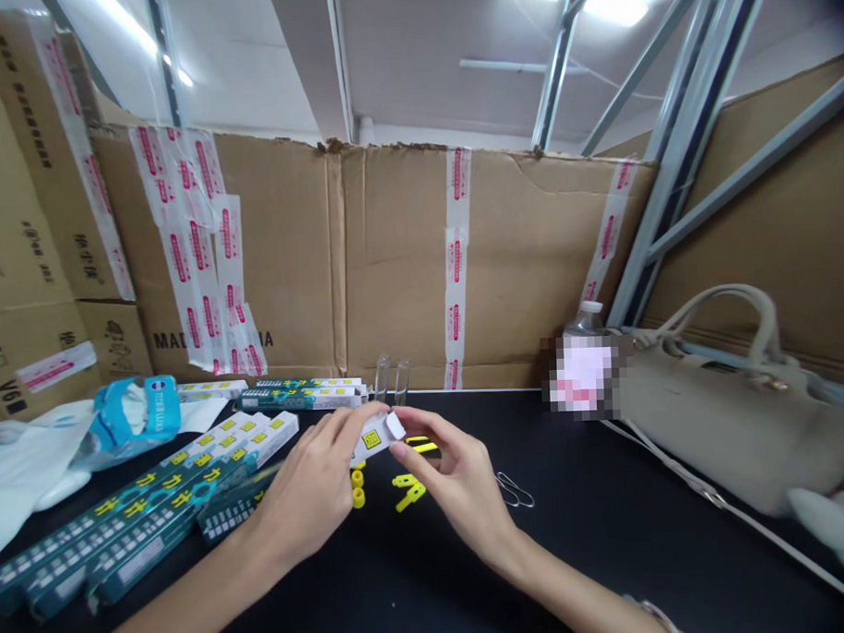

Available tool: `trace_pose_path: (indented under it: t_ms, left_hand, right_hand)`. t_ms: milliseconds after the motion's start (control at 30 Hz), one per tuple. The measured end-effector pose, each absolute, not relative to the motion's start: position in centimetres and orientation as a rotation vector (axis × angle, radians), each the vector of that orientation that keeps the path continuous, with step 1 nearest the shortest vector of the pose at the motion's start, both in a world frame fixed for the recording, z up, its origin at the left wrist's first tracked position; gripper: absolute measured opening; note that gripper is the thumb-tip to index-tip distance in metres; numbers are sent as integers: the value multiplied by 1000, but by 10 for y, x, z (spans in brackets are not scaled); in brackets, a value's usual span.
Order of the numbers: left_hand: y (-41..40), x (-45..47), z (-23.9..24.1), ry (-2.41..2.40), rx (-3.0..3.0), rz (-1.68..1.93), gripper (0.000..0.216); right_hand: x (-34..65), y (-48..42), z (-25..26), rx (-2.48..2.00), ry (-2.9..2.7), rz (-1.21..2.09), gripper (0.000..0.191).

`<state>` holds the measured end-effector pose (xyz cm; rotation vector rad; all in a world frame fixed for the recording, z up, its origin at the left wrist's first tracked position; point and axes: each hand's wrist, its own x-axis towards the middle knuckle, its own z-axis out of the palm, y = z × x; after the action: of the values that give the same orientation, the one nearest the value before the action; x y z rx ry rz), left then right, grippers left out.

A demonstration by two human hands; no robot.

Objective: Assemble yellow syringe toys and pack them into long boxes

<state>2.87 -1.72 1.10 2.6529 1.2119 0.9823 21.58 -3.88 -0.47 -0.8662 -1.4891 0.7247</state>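
My left hand (304, 491) is closed around a long, narrow cardboard box (372, 439), green at its lower end and white with a yellow square near the top. The fingers of my right hand (465, 477) pinch the box's end, where a small white flap (396, 426) sticks out. Whether the box holds anything cannot be seen. Below the hands, small yellow caps (359, 497) and yellow plastic pieces (409, 492) lie on the black table. Two clear tubes (402, 384) stand upright just behind my fingers. Bent metal wire (517, 490) rests right of my right hand.
Several similar green-and-white boxes (158, 496) lie at left, and more boxes (304, 394) lie at the back. A blue packet (136, 421) sits far left. At right are a bottle (583, 371) and a beige handbag (730, 426) with its strap on the table. Cardboard walls (392, 262) enclose the back.
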Motion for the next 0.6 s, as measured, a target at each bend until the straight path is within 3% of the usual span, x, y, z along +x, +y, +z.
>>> trace_pose_path:
  t_ms: [333, 600]
  left_hand:
    - [-19, 28, 7, 1248, 2658, 994, 61]
    - [-21, 30, 6, 1248, 2705, 956, 56]
  right_hand:
    - [217, -34, -1, -785, -1233, 1041, 29]
    - [217, -39, -10, -858, -1497, 687, 15]
